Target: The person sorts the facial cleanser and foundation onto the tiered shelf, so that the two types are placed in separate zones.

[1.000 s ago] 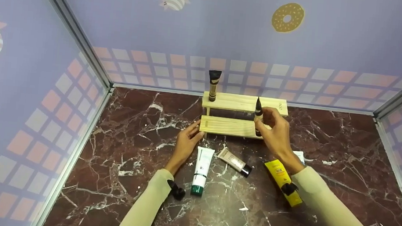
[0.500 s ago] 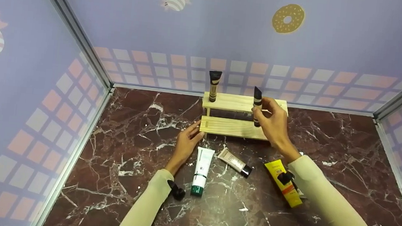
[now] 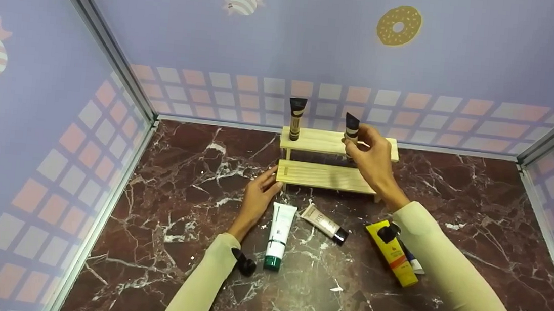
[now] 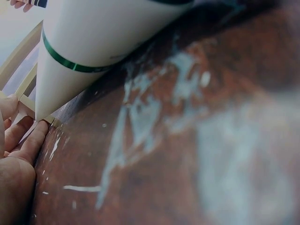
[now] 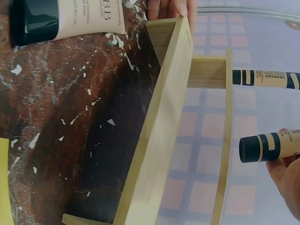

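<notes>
My right hand (image 3: 377, 159) pinches a small beige cosmetic tube with a black cap and black crimped end (image 3: 352, 124), nearly upright over the top step of a two-tier wooden rack (image 3: 323, 176). In the right wrist view, the black cap of this tube (image 5: 253, 149) points at the top step, with a gap between. A matching tube (image 3: 295, 120) stands cap-down at that step's left end. My left hand (image 3: 255, 199) holds the left end of the lower step, thumb in front and fingers at the side. The left wrist view shows these fingers (image 4: 33, 143) at the wood.
On the marble-patterned table (image 3: 153, 275) lie a white tube with a green cap (image 3: 279, 234), a beige BB tube (image 3: 322, 222) and a yellow tube (image 3: 394, 255). Another whitish tube (image 3: 418, 265) is partly hidden by the right sleeve. Patterned walls (image 3: 216, 43) enclose the back and sides.
My right hand has raised the small cosmetic tube from the right end of the lower step, moving it back and slightly left over the top step. My left hand has stayed put.
</notes>
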A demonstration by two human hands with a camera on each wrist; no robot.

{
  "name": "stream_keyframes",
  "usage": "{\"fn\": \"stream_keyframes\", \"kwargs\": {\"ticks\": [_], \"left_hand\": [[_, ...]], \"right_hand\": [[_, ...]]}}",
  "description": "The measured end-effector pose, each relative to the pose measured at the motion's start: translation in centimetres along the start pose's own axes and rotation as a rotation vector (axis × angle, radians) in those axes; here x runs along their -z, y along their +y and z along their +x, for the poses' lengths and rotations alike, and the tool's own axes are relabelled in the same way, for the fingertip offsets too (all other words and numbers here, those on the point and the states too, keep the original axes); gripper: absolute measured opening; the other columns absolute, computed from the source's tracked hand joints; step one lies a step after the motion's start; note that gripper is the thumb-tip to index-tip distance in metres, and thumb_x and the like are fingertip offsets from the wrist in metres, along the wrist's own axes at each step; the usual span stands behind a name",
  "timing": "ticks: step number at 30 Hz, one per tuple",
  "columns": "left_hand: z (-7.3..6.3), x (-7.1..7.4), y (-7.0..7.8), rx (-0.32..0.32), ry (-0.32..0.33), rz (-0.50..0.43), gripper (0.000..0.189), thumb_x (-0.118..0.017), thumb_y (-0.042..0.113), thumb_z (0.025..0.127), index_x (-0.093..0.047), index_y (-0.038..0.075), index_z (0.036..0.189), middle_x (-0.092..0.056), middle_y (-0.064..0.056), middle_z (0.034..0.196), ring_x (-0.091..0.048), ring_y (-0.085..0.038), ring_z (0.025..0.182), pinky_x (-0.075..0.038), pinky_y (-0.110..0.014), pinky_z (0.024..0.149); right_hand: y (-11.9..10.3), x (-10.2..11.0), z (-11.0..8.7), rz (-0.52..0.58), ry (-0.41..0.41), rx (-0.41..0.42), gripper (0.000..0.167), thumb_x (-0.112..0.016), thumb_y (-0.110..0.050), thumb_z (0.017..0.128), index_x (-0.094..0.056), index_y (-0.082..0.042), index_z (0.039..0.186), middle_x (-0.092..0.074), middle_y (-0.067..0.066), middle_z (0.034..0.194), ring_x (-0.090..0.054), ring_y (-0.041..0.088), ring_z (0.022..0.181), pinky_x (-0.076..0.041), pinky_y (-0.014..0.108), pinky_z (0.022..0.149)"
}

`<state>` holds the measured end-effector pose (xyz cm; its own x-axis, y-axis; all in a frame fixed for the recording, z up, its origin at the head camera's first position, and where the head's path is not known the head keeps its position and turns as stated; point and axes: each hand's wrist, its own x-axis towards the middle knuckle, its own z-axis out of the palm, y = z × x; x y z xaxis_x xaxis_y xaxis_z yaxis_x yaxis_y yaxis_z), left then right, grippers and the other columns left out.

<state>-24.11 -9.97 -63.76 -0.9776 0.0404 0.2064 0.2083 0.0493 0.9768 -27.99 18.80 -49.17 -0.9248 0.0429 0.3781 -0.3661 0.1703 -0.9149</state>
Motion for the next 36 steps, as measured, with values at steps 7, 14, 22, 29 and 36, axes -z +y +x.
{"fn": "stream_keyframes", "kwargs": {"ticks": [7, 14, 22, 29, 36], "left_hand": [[0.0, 0.1, 0.0, 0.006, -0.002, 0.007, 0.054, -0.076, 0.003, 0.104, -0.06, -0.003, 0.155, -0.071, -0.026, 0.139, -0.067, -0.037, 0.137, -0.053, -0.039, 0.116], [-0.1, 0.1, 0.0, 0.01, -0.011, -0.008, 0.054, -0.075, 0.005, 0.104, -0.059, -0.002, 0.156, -0.069, -0.027, 0.142, -0.065, -0.038, 0.138, -0.053, -0.04, 0.116], [-0.1, 0.1, 0.0, 0.021, -0.009, -0.022, 0.055, -0.075, 0.005, 0.105, -0.059, -0.002, 0.156, -0.069, -0.027, 0.143, -0.064, -0.037, 0.14, -0.05, -0.044, 0.12], [0.1, 0.0, 0.1, 0.001, -0.001, 0.002, 0.053, -0.077, 0.006, 0.104, -0.061, -0.002, 0.154, -0.069, -0.025, 0.142, -0.065, -0.037, 0.139, -0.049, -0.047, 0.12], [0.0, 0.0, 0.0, 0.004, 0.004, -0.001, 0.052, -0.076, 0.005, 0.104, -0.062, -0.002, 0.154, -0.07, -0.026, 0.14, -0.066, -0.038, 0.137, -0.05, -0.045, 0.12]], "right_hand": [[-0.1, 0.2, 1.1, 0.065, -0.02, -0.007, 0.029, -0.075, 0.007, 0.097, -0.071, 0.013, 0.125, -0.075, 0.026, 0.115, -0.076, 0.021, 0.102, -0.065, 0.029, 0.09], [0.2, 0.6, 2.3, 0.054, -0.024, -0.001, 0.029, -0.076, 0.007, 0.097, -0.073, 0.013, 0.125, -0.075, 0.03, 0.12, -0.075, 0.033, 0.108, -0.059, 0.041, 0.108], [0.5, 0.8, 3.2, 0.101, -0.076, -0.014, 0.027, -0.075, 0.008, 0.099, -0.071, 0.015, 0.125, -0.077, 0.024, 0.121, -0.077, 0.029, 0.105, -0.061, 0.035, 0.105], [0.6, 0.7, 3.9, 0.12, -0.133, -0.018, 0.025, -0.074, 0.009, 0.1, -0.071, 0.015, 0.124, -0.076, 0.021, 0.117, -0.076, 0.034, 0.108, -0.061, 0.032, 0.102], [1.1, 0.2, 4.0, 0.088, -0.162, -0.057, 0.033, -0.074, 0.007, 0.101, -0.066, 0.017, 0.132, -0.07, 0.031, 0.126, -0.073, 0.023, 0.112, -0.059, 0.032, 0.107]]}}
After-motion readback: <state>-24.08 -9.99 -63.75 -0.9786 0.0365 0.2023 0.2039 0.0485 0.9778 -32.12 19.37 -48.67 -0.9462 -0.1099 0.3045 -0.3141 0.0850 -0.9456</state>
